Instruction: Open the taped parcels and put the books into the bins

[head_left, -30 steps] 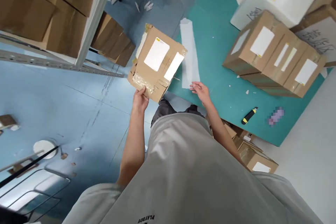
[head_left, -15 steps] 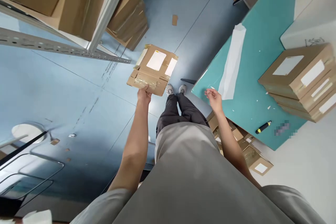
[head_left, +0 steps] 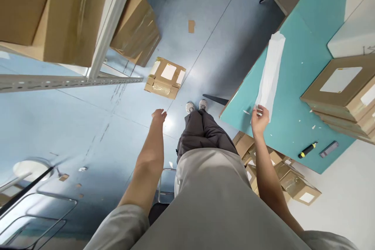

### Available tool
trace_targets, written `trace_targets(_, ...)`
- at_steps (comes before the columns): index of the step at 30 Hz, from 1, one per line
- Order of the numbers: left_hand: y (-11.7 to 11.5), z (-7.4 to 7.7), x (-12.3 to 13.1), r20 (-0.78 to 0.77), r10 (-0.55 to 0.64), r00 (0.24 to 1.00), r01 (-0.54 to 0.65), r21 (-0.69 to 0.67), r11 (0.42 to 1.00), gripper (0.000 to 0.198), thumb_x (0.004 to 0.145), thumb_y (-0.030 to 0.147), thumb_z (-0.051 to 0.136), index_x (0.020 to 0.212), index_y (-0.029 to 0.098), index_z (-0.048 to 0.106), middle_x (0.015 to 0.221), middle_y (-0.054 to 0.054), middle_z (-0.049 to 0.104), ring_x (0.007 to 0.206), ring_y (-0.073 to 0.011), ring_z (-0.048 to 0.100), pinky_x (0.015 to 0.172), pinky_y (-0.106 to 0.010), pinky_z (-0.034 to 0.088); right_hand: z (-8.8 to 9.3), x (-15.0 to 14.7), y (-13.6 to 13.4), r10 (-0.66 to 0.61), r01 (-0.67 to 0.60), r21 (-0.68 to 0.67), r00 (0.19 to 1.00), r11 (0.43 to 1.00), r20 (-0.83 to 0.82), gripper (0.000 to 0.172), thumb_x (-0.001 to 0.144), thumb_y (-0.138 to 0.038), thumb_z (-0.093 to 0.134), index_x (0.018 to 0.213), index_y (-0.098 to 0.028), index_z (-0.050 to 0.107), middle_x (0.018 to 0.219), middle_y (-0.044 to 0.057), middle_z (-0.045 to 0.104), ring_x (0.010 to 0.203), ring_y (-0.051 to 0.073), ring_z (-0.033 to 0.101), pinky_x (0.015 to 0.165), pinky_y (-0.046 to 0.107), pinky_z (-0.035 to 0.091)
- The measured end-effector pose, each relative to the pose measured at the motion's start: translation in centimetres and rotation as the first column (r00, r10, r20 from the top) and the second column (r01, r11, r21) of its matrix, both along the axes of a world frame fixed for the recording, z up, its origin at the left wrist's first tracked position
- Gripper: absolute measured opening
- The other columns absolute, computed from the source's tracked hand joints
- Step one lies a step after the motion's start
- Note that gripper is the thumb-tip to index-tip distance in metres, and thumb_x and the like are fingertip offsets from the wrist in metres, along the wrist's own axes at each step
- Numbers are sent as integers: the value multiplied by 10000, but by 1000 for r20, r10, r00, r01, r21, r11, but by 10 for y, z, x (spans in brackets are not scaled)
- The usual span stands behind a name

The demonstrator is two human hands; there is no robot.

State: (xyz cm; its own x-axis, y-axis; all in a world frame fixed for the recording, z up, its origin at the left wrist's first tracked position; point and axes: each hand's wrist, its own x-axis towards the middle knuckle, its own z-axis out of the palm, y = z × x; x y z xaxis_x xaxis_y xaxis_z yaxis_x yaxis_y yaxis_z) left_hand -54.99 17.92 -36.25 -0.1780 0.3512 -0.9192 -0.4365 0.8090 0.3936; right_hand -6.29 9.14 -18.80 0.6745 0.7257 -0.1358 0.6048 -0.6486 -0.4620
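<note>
My left hand (head_left: 159, 115) is held out over the blue floor, holding nothing, with its fingers loosely apart. Beyond it, separate from the fingers, is a flattened brown cardboard box (head_left: 165, 78) with white labels and clear tape; whether it rests on the floor or is just above it I cannot tell. Over the near end of a long white paper strip (head_left: 268, 72) on the teal table, my right hand (head_left: 260, 119) has loosely bent fingers with a gap at the thumb. No grip on the paper shows.
The teal table (head_left: 293, 133) bears stacked labelled boxes (head_left: 336, 86), a black-and-yellow cutter (head_left: 307, 150), a grey flat object (head_left: 328, 149) and paper scraps. Small boxes (head_left: 301, 189) sit below its edge. On the left stands a metal shelf (head_left: 96, 70) with large cartons (head_left: 70, 19).
My left hand has let go of the flattened cardboard box, which is now apart from it and looks smaller. My right hand has moved right, over the paper strip's near end.
</note>
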Motion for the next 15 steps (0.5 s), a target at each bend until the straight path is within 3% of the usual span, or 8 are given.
trace_targets(3, -14, 16, 14, -70, -70, 995, 60, -138, 989, 410, 1078, 419, 778, 1406, 184, 703, 1414, -145, 720, 1199, -273, 749, 1029, -484, 658, -9, 17, 4, -119, 130, -79, 984, 988, 133, 621, 991, -470, 621, 1496, -113, 565, 1515, 307, 597, 1196, 356, 750, 1117, 559, 599)
trace_targets(6, -20, 43, 36, -75, -156, 985, 145, -137, 980, 336, 939, 336, 900, 1182, 186, 723, 1211, -163, 790, 988, -228, 786, 956, -411, 633, -10, 18, 13, -171, 192, -117, 971, 974, 169, 648, 975, -363, 604, 1553, -86, 509, 1530, 329, 574, 1293, 373, 704, 1161, 555, 567)
trace_targets(8, -18, 64, 54, -60, -218, 974, 213, -75, 974, 349, 844, 278, 940, 1087, 194, 704, 1118, -157, 808, 896, -207, 779, 938, -387, 615, -5, 12, 21, -193, 213, -142, 971, 967, 141, 585, 973, -316, 577, 1510, -85, 551, 1464, 304, 639, 1305, 356, 687, 1183, 540, 544)
trace_targets(11, -7, 99, 88, -36, -321, 946, 323, 72, 944, 346, 814, 248, 912, 1084, 194, 703, 1116, -147, 817, 890, -195, 773, 956, -381, 604, 11, 1, 32, -215, 213, -251, 976, 944, 23, 461, 1010, -283, 518, 1410, -88, 637, 1345, 268, 745, 1233, 324, 708, 1202, 519, 512)
trace_targets(15, 7, 139, 153, 3, -483, 876, 463, 281, 841, 327, 841, 259, 870, 1132, 191, 737, 1136, -135, 822, 940, -227, 780, 976, -406, 605, 33, -19, 36, -236, 198, -305, 968, 932, -92, 337, 1017, -293, 596, 1255, -107, 745, 1186, 217, 830, 1085, 292, 764, 1099, 423, 563)
